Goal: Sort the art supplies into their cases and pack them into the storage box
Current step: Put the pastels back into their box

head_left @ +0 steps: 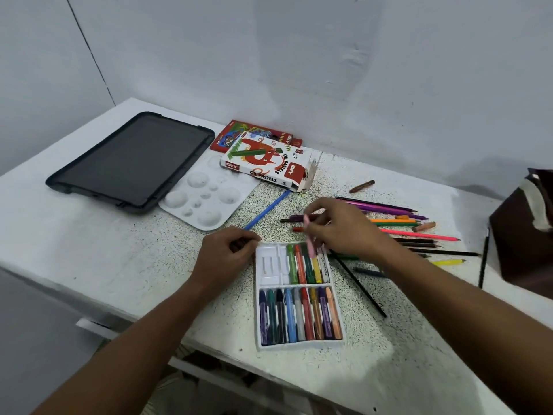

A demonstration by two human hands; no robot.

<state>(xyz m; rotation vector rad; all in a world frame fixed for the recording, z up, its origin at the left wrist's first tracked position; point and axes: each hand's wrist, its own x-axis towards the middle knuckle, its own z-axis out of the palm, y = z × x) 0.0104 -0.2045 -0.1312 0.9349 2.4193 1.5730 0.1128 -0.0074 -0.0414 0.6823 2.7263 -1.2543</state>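
Head view showed the right hand pinching a pink pastel between thumb and fingertips, tip down over the pastel tray's upper row, while the left hand, fingers curled, apparently gripped the tray's far left corner on the table.
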